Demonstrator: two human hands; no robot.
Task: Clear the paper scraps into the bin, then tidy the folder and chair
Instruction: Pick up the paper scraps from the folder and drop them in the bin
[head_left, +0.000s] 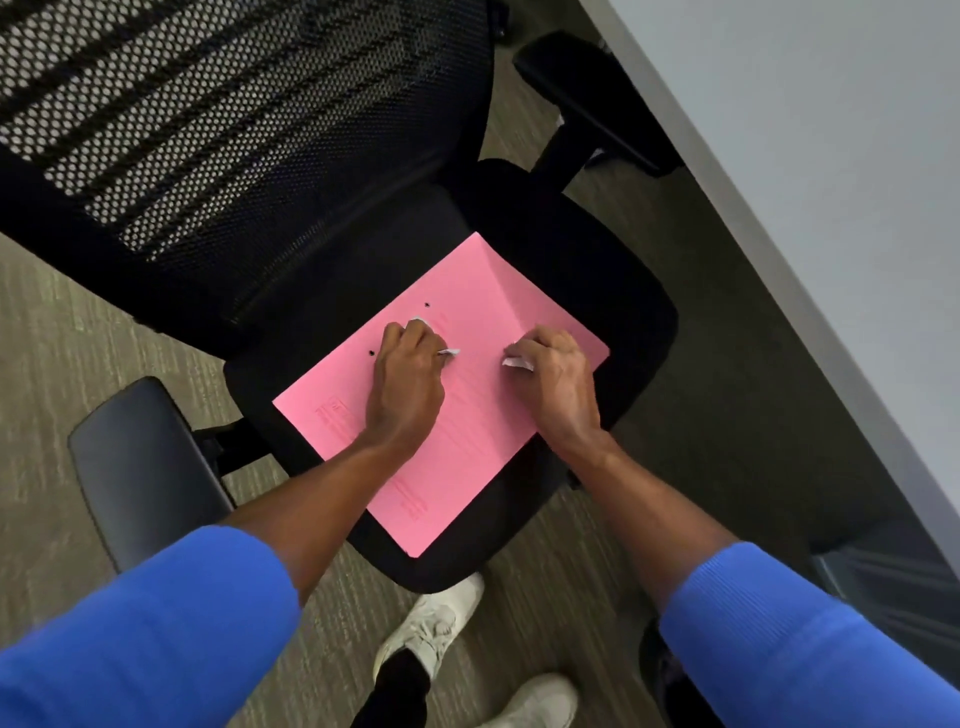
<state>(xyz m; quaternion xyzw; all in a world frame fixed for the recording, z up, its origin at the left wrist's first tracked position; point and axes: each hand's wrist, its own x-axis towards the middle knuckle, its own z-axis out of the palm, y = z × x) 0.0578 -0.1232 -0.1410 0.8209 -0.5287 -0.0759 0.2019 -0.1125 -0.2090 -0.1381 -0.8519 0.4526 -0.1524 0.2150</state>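
A pink folder with two punched holes lies flat on the seat of a black mesh office chair. My left hand rests on the folder, fingers closed around white paper scraps that poke out at the fingertips. On the folder's right part my right hand is closed on more white paper scraps. Both forearms reach out of blue sleeves. No bin is in view.
A grey desk edge runs down the right side, close to the chair's right armrest. The left armrest juts toward me. My white shoes stand on the carpet just below the seat's front edge.
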